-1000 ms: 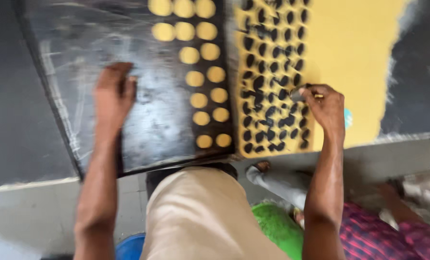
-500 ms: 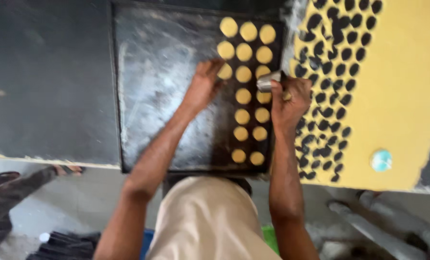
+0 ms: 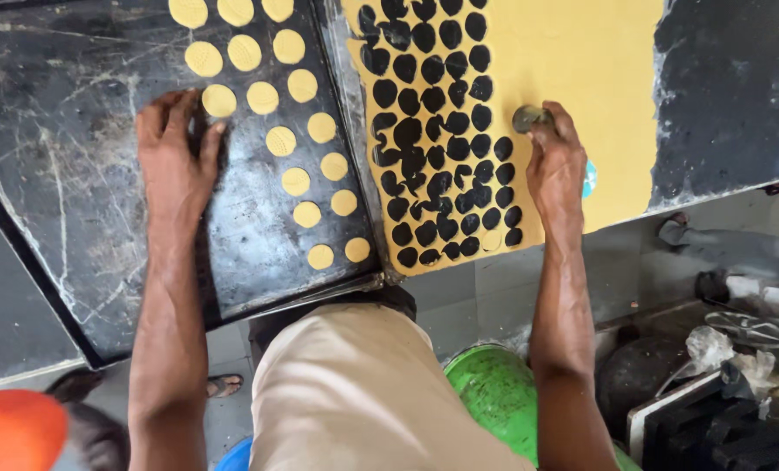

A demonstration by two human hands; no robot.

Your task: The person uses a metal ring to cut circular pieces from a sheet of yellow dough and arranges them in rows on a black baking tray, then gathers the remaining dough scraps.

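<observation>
right hand (image 3: 557,166) grips round cutter (image 3: 529,116) on dough sheet (image 3: 573,61); left hand (image 3: 173,148) flat, open on tray (image 3: 75,174) — a skewed press likely tears the round.

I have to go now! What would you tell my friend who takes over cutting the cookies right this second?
Left hand lies flat on the black baking tray, fingertips at a dough round. Right hand grips the round cutter, pressed on the yellow dough sheet. Done: the sheet's left part is full of round holes, and three rows of rounds sit along the tray's right side. Left: the sheet's right part is uncut, and most of the tray is bare.
</observation>
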